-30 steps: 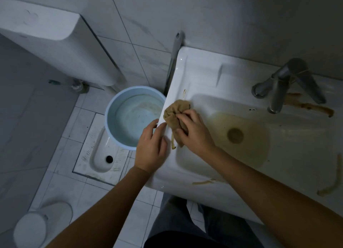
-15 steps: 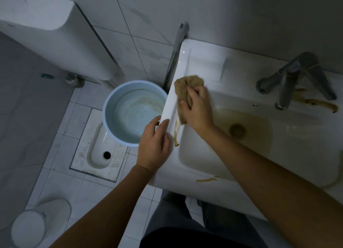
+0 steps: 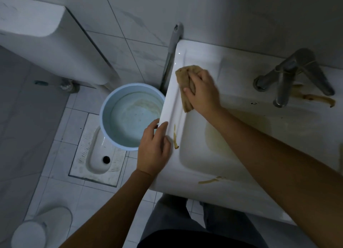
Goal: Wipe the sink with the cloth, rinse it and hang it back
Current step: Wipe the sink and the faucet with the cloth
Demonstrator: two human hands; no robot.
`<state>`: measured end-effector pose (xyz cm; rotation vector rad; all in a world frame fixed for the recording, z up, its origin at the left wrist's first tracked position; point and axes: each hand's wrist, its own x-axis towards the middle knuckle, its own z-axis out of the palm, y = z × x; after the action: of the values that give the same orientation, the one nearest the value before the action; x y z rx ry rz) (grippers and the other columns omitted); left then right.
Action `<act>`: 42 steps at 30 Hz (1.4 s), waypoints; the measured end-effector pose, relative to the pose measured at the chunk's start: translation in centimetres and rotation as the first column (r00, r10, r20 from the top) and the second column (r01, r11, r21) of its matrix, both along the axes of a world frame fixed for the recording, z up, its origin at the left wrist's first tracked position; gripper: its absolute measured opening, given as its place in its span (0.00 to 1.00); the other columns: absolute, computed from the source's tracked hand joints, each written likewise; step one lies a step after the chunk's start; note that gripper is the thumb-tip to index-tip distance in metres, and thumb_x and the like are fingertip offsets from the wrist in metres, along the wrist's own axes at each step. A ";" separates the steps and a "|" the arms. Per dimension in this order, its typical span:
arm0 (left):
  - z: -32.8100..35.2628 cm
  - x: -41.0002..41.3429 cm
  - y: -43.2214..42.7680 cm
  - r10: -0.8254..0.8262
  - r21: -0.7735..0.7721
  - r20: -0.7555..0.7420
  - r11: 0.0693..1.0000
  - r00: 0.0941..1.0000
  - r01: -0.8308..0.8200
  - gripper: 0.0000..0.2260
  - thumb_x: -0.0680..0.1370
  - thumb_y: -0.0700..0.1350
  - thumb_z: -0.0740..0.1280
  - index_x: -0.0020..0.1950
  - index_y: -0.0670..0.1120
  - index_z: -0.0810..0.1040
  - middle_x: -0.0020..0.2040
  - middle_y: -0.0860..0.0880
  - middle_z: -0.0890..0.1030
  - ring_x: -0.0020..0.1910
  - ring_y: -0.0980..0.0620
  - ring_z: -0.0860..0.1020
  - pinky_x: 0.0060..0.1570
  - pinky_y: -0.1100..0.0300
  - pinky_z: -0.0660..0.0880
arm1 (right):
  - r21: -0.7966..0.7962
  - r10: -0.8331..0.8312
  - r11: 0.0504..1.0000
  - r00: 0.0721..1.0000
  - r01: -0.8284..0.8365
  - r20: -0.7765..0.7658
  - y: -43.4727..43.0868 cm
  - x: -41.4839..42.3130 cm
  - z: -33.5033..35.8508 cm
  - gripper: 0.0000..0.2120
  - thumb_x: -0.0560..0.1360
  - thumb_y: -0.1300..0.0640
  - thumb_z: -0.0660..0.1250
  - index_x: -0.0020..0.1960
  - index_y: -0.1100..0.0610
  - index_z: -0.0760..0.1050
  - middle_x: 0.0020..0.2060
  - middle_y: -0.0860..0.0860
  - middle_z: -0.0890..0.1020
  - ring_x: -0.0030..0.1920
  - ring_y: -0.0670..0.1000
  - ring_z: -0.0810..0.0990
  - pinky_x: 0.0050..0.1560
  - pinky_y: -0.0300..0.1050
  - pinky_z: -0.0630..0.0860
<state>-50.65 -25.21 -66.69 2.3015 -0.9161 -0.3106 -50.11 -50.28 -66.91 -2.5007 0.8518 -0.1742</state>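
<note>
A white sink (image 3: 187,171) fills the right half of the view, with brown streaks on its rim and yellowish water in the basin. My right hand (image 3: 203,91) presses a crumpled tan cloth (image 3: 184,80) onto the sink's left rim, near the far corner. My left hand (image 3: 154,151) rests on the sink's outer left edge, its fingers curled over the rim and holding nothing else. A metal tap (image 3: 285,80) stands at the back right of the sink.
A light-blue bucket (image 3: 130,115) with water stands on the floor left of the sink, over a squat toilet pan (image 3: 96,160). A white cistern (image 3: 46,43) hangs on the wall at left. A white bin (image 3: 37,229) sits bottom left.
My right hand has slid the cloth along the left rim away from me toward the far corner. My left hand stays on the sink's edge.
</note>
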 end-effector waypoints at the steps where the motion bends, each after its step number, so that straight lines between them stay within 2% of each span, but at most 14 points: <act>1: 0.0 0.0 0.0 0.003 -0.007 -0.004 1.000 1.000 -0.003 0.18 0.80 0.43 0.65 0.70 0.41 0.75 0.70 0.40 0.74 0.67 0.46 0.73 0.65 0.56 0.71 | 0.013 -0.018 1.000 1.000 0.018 0.006 0.7 -0.2 -0.1 0.27 0.78 0.48 0.66 0.74 0.53 0.68 0.69 0.55 0.69 0.69 0.58 0.69 0.66 0.55 0.73; 4: 0.3 -0.1 0.0 0.003 -0.009 -0.013 1.000 1.000 -0.004 0.18 0.80 0.42 0.65 0.70 0.41 0.75 0.70 0.40 0.74 0.67 0.46 0.73 0.66 0.56 0.70 | 0.119 -0.015 0.993 0.999 0.009 0.048 4.2 -2.1 -0.1 0.26 0.78 0.50 0.66 0.75 0.53 0.67 0.69 0.52 0.68 0.68 0.55 0.71 0.65 0.51 0.75; 8: 0.4 0.0 -0.1 -0.005 -0.027 -0.018 1.000 1.000 0.004 0.19 0.80 0.43 0.63 0.70 0.41 0.75 0.70 0.40 0.74 0.68 0.45 0.73 0.67 0.54 0.71 | 0.245 0.001 0.969 0.997 -0.019 0.077 8.9 -6.4 -0.2 0.27 0.77 0.50 0.67 0.74 0.50 0.67 0.66 0.49 0.68 0.62 0.54 0.75 0.60 0.53 0.78; 11: 0.5 0.0 -0.1 -0.004 -0.038 -0.028 0.999 1.000 0.003 0.20 0.80 0.45 0.62 0.71 0.41 0.74 0.70 0.41 0.73 0.68 0.46 0.72 0.67 0.57 0.68 | 0.262 0.054 0.962 0.996 -0.072 0.074 9.7 -7.7 -0.1 0.26 0.77 0.49 0.67 0.73 0.49 0.67 0.67 0.47 0.68 0.61 0.53 0.76 0.58 0.51 0.79; 14: 0.2 0.1 0.0 -0.010 -0.032 -0.018 0.999 1.000 0.010 0.19 0.80 0.44 0.63 0.70 0.41 0.75 0.69 0.41 0.74 0.67 0.45 0.73 0.67 0.55 0.70 | 0.217 0.082 0.972 0.995 -0.093 0.058 7.7 -6.2 -0.1 0.26 0.77 0.49 0.67 0.73 0.50 0.67 0.66 0.50 0.68 0.62 0.54 0.75 0.57 0.54 0.79; 20: -0.3 0.0 0.4 -0.021 -0.017 0.011 1.000 1.000 0.022 0.18 0.81 0.43 0.64 0.71 0.41 0.75 0.71 0.40 0.73 0.68 0.43 0.73 0.67 0.52 0.72 | 0.221 -0.031 0.975 0.998 0.017 0.061 6.2 -3.5 -0.3 0.27 0.78 0.52 0.66 0.76 0.52 0.66 0.68 0.54 0.68 0.66 0.57 0.71 0.64 0.54 0.75; 26: 0.6 -1.5 3.7 -0.119 -0.021 0.130 0.992 0.984 0.123 0.19 0.80 0.45 0.64 0.69 0.39 0.76 0.72 0.38 0.72 0.69 0.43 0.73 0.70 0.51 0.70 | 0.340 0.076 0.935 0.995 -0.094 0.068 10.8 -8.7 0.5 0.29 0.75 0.52 0.70 0.75 0.51 0.66 0.69 0.49 0.67 0.64 0.53 0.75 0.64 0.52 0.76; 30: 0.1 -4.7 7.0 -0.226 0.067 0.164 0.974 0.960 0.217 0.22 0.79 0.49 0.67 0.71 0.41 0.76 0.75 0.39 0.71 0.76 0.40 0.67 0.75 0.44 0.66 | 0.407 0.182 0.894 0.982 -0.189 0.055 13.5 -13.0 0.4 0.29 0.75 0.52 0.69 0.75 0.47 0.65 0.72 0.45 0.65 0.67 0.52 0.73 0.66 0.52 0.75; 32: -0.5 -5.6 7.1 -0.235 0.079 0.179 0.971 0.955 0.224 0.22 0.79 0.50 0.68 0.71 0.41 0.76 0.76 0.39 0.69 0.79 0.40 0.63 0.77 0.44 0.62 | 0.422 0.215 0.883 0.976 -0.207 0.030 13.7 -14.4 0.2 0.29 0.76 0.52 0.69 0.75 0.45 0.65 0.73 0.45 0.65 0.69 0.51 0.71 0.67 0.52 0.74; 36: -1.2 -5.8 6.7 -0.215 0.098 0.206 0.975 0.955 0.199 0.20 0.78 0.50 0.69 0.67 0.41 0.79 0.76 0.38 0.69 0.79 0.38 0.62 0.75 0.40 0.64 | 0.418 0.274 0.877 0.961 -0.238 -0.027 12.3 -15.0 0.5 0.26 0.77 0.53 0.67 0.73 0.45 0.67 0.70 0.47 0.69 0.65 0.52 0.74 0.65 0.53 0.75; 39: -1.1 -5.8 7.1 -0.236 0.108 0.231 0.970 0.944 0.216 0.19 0.79 0.50 0.68 0.65 0.40 0.79 0.77 0.37 0.68 0.79 0.38 0.61 0.76 0.42 0.63 | 0.371 0.229 0.903 0.973 -0.217 0.013 11.5 -13.8 0.8 0.23 0.77 0.54 0.66 0.71 0.47 0.70 0.64 0.48 0.73 0.60 0.53 0.77 0.61 0.52 0.76; 42: -1.4 -6.0 7.1 -0.222 0.112 0.262 0.974 0.939 0.199 0.19 0.80 0.50 0.66 0.65 0.40 0.79 0.77 0.37 0.68 0.80 0.39 0.60 0.77 0.44 0.62 | 0.394 0.094 0.912 0.994 -0.112 0.064 12.1 -12.0 0.4 0.24 0.76 0.54 0.66 0.72 0.48 0.69 0.65 0.49 0.71 0.59 0.55 0.78 0.60 0.48 0.75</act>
<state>-56.65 -18.07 -68.10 2.3644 -1.3157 -0.1226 -62.15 -38.21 -66.50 -2.1425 0.6582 -0.0154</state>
